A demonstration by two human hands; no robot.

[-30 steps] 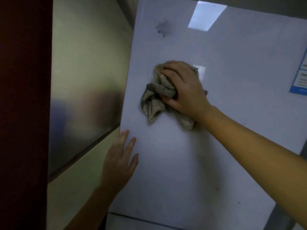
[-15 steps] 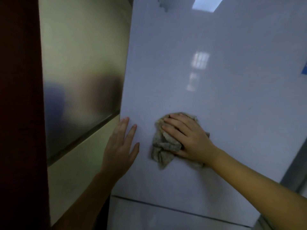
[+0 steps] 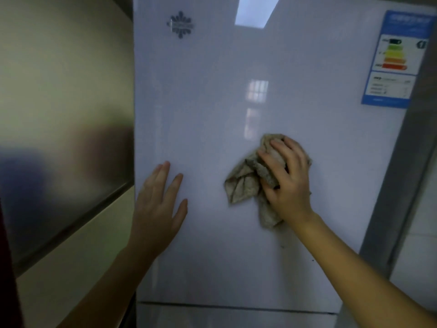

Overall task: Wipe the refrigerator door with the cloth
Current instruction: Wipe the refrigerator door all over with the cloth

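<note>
The glossy white refrigerator door (image 3: 212, 102) fills the middle of the head view. A crumpled beige-grey cloth (image 3: 243, 183) lies bunched against the door a little right of its centre. My right hand (image 3: 286, 176) holds the cloth against the door, fingers curled over its upper folds; part of the cloth hangs below the palm. My left hand (image 3: 160, 204) rests flat on the door near its left edge, fingers straight and spread, apart from the cloth.
A brushed steel panel (image 3: 63, 138) and a cream wall stand left of the door. An energy label (image 3: 397, 58) sticks to the door's top right, a dark emblem (image 3: 181, 24) at top left. A seam (image 3: 236, 306) separates the lower door. A grey frame runs down the right.
My right hand swept the cloth down the door from the upper area, then shifted it to the right. My left hand stayed flat near the left edge. The camera view shifted, showing more of the door.
</note>
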